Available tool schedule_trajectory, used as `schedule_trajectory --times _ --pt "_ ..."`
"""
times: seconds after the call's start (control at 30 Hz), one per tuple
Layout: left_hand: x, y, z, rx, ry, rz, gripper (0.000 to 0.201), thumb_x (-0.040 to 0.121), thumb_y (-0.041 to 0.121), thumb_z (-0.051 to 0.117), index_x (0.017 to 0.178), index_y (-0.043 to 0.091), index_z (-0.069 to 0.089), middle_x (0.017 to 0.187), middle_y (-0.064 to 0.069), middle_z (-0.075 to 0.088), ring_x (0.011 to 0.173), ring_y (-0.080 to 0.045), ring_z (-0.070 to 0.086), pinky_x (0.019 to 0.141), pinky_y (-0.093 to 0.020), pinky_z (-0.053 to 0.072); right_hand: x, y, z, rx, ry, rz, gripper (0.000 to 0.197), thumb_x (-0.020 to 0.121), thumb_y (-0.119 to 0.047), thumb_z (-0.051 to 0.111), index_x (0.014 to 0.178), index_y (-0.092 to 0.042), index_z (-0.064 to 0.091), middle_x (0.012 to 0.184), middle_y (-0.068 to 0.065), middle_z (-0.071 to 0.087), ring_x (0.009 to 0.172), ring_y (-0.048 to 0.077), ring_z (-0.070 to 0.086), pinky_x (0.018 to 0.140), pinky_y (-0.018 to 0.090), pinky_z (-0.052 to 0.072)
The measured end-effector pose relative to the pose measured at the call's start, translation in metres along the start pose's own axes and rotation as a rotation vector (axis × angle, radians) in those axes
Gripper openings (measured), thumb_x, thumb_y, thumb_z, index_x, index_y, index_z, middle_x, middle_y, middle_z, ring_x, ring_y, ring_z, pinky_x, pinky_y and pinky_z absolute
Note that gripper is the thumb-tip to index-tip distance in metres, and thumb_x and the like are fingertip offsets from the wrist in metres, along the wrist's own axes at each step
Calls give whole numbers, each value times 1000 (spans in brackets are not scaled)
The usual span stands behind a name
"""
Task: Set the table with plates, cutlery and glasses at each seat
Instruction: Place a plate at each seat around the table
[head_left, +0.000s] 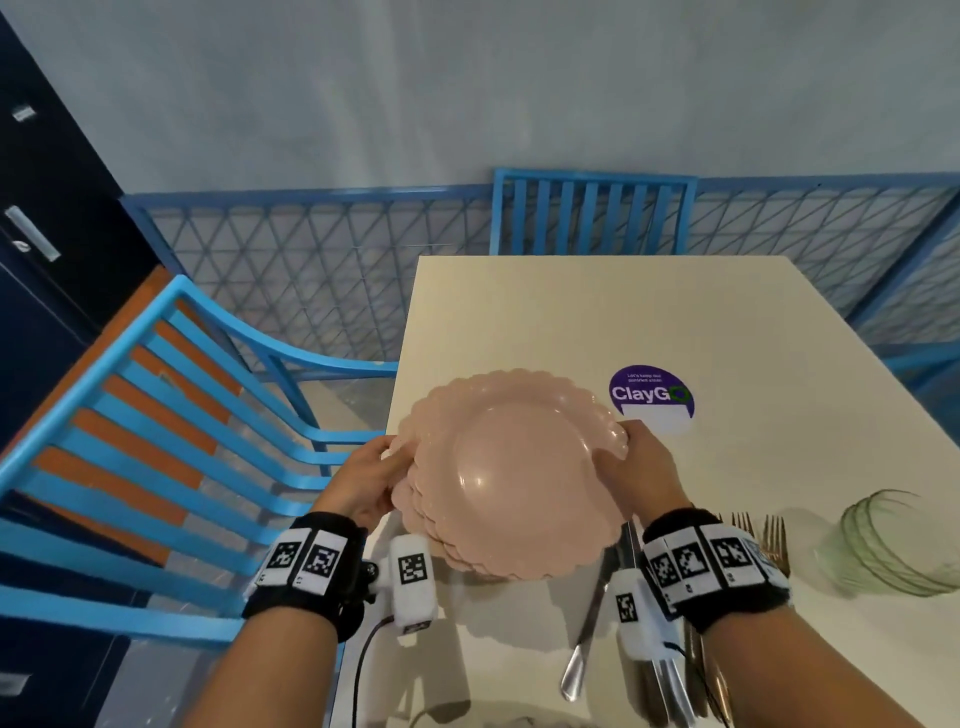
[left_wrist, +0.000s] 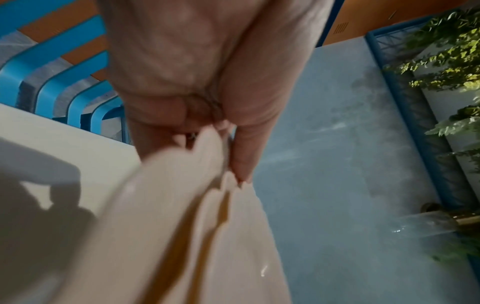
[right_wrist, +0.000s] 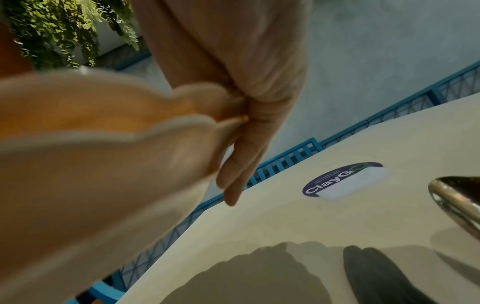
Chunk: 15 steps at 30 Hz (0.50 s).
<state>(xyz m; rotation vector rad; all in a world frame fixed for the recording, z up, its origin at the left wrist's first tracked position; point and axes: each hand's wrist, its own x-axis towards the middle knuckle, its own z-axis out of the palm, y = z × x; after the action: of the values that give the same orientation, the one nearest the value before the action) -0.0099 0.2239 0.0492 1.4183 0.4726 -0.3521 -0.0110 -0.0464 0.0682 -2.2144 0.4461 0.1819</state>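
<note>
A stack of pink scalloped plates (head_left: 511, 478) hangs tilted above the cream table (head_left: 727, 338), near its left edge. My left hand (head_left: 363, 480) grips the stack's left rim, thumb on top. On the opposite rim my right hand (head_left: 636, 467) holds the plates too. In the left wrist view the plate rims (left_wrist: 197, 216) fan out under my left hand (left_wrist: 233, 148); in the right wrist view the plates (right_wrist: 103, 154) sit against my right hand (right_wrist: 244, 148). Knives and forks (head_left: 774, 540) lie near the table's front, partly hidden by my right wrist. Green ribbed glasses (head_left: 888, 545) stand at the right.
A blue slatted chair (head_left: 171, 452) stands left of the table and another chair (head_left: 592, 213) at its far end. A purple ClayGo sticker (head_left: 652, 397) marks the table middle. A blue mesh fence (head_left: 311, 260) runs behind. A knife (head_left: 587, 629) lies below the plates.
</note>
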Motion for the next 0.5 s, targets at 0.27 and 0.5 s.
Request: schedule_trajectory --times 0.27,0.5 --pt "40 -12 0 123 346 50 16 95 18 41 93 8 54 98 -18 59 86 -29 55 75 -40 45 15 18 -37 70 181 30 36 87 -10 53 122 -2 49 105 14 59 86 23 50 74 30 37" --pt "72 -20 24 6 321 -55 28 97 6 36 119 -3 51 93 -10 49 72 -23 48 78 -31 42 20 39 -49 95 296 56 41 84 -14 56 123 -2 50 112 18 61 92 30 55 82 41 47"
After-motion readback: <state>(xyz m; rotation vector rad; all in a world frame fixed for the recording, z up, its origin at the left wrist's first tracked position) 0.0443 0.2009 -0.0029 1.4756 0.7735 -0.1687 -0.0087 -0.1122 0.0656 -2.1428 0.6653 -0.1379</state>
